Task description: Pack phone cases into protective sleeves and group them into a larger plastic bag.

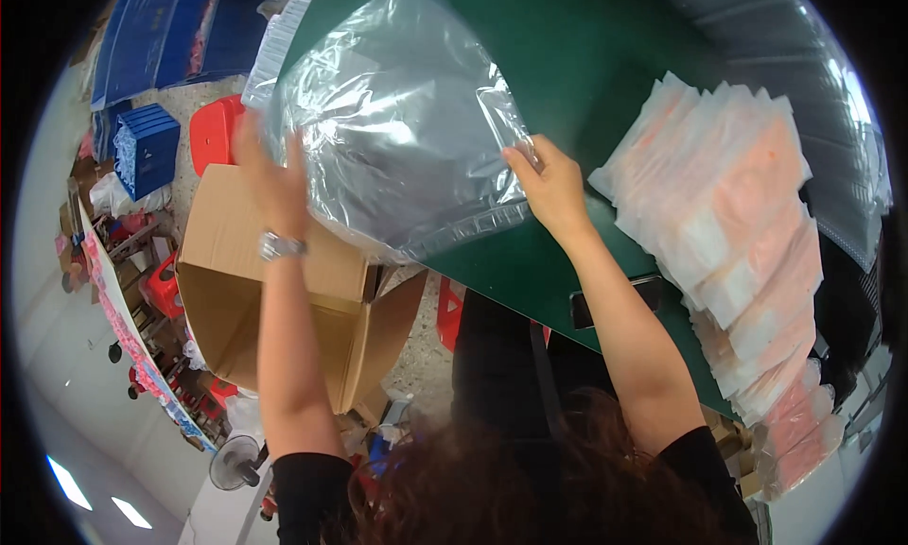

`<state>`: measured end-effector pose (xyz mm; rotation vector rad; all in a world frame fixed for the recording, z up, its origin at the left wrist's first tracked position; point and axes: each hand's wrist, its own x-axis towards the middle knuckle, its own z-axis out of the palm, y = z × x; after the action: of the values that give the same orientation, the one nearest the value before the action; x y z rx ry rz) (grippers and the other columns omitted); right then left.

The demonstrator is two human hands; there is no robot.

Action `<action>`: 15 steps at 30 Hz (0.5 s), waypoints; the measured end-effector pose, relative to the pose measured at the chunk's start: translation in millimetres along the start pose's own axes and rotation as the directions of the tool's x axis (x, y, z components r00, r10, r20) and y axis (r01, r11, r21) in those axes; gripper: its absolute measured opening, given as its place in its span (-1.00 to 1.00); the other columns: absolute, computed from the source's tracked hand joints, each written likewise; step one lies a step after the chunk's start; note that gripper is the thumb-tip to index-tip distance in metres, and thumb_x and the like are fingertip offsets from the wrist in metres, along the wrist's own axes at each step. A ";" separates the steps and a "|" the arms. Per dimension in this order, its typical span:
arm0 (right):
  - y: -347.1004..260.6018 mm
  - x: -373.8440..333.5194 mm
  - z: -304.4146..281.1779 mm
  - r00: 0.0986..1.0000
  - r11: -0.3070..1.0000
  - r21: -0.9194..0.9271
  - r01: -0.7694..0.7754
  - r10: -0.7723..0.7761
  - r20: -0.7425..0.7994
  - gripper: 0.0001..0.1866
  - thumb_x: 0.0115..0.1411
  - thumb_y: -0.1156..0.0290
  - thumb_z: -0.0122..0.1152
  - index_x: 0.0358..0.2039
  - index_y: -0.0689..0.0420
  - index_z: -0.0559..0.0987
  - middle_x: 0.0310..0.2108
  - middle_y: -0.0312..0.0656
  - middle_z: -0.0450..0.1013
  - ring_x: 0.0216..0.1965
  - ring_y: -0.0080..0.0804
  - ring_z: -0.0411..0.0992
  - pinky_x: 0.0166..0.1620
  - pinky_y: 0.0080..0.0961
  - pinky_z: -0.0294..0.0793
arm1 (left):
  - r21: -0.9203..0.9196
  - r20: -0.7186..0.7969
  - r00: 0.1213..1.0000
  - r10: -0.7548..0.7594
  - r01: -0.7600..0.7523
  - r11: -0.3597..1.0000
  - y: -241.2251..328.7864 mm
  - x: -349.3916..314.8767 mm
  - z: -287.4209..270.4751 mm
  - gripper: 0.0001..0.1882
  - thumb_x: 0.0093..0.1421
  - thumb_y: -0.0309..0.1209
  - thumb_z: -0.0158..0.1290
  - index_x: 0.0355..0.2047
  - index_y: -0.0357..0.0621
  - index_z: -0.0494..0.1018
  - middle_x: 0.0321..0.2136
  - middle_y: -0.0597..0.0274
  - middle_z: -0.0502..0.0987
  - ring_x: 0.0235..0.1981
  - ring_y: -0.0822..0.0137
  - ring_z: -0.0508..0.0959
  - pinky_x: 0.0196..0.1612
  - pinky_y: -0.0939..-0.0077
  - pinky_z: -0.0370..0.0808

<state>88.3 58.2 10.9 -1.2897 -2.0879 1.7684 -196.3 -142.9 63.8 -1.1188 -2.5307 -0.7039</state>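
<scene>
A large clear plastic bag (407, 120) lies spread over the green table (586, 44), its surface crinkled and shiny. My right hand (551, 183) pinches the bag's right edge between thumb and fingers. At the bag's left side is my left hand (274, 181), smeared by motion, with a silvery band on the wrist; its fingers look raised and apart, and I see nothing held in them. Below that hand stands an open cardboard box (222, 219), its flaps folded outward and its visible inside bare.
Overlapping frosted packets with pinkish contents (738, 205) cover the table's right side. A dark phone (582, 309) lies by my right forearm. Beyond the table's left edge are a red stool (213, 134) and a blue crate (147, 148). Grey plastic sheets (823, 120) lie at far right.
</scene>
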 end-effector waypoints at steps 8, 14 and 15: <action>5.1 -9.4 7.9 0.999 0.987 0.159 0.037 -0.035 -0.016 -0.80 0.32 0.38 0.29 -0.16 0.26 0.61 -0.31 -0.30 0.60 -0.30 -0.67 0.48 -0.22 -0.64 0.46 | -0.256 0.604 0.780 0.163 -0.004 0.967 65.4 -81.5 25.6 -0.65 0.01 -0.24 0.38 -0.22 0.00 0.55 -0.20 0.26 0.46 -0.16 0.18 0.44 -0.06 0.30 0.31; 9.1 -5.8 2.4 0.999 0.982 0.187 0.043 -0.036 -0.041 -0.83 0.30 0.40 0.28 -0.20 0.25 0.62 -0.42 -0.28 0.56 -0.42 -0.62 0.43 -0.32 -0.63 0.41 | -0.264 0.642 0.756 0.131 0.058 0.963 71.9 -78.8 29.2 -0.77 0.07 -0.29 0.33 -0.30 -0.01 0.56 -0.20 0.29 0.46 -0.14 0.19 0.43 -0.04 0.29 0.27; 9.1 -5.8 2.8 0.999 0.975 0.222 0.027 -0.016 -0.051 -0.84 0.27 0.42 0.29 -0.23 0.25 0.62 -0.46 -0.23 0.55 -0.50 -0.56 0.40 -0.38 -0.59 0.39 | -0.277 0.599 0.785 0.157 0.018 0.961 78.1 -77.7 26.7 -0.79 0.08 -0.29 0.32 -0.32 -0.01 0.56 -0.20 0.30 0.45 -0.13 0.20 0.42 -0.03 0.29 0.26</action>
<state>95.0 51.9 4.6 -1.2306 -1.8097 1.8781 -88.2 -130.6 32.0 -1.7804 -2.9535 -0.7756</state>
